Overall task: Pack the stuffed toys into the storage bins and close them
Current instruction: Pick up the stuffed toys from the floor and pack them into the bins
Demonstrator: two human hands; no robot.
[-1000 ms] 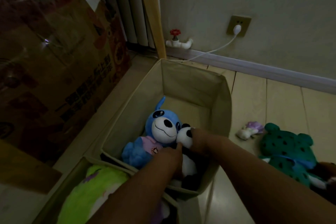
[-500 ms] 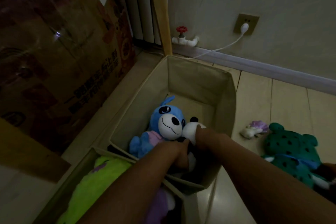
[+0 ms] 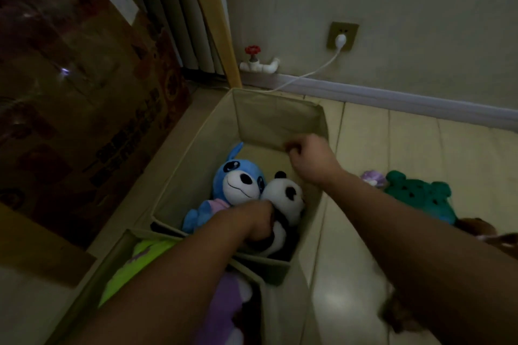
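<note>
Head view, left hand (image 3: 259,223): fingers wrapped on the panda toy (image 3: 286,202), pressing it into the far storage bin (image 3: 196,148) beside the blue toy (image 3: 238,180).
Right hand (image 3: 307,157): at one o'clock, fingers curled, holding nothing visible.
Risk: panda could spring up on release.
Leftovers: green toy (image 3: 420,196) at three o'clock, outside.
Near bin (image 3: 117,249): overfull, may not close.

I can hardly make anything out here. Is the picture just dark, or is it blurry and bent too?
Head view: dim throughout; a small glare spot shines on the taped cardboard box. Head view: the right hand is smeared by motion, while the panda toy looks fairly sharp. Head view: the wide lens bows the baseboard.
</note>
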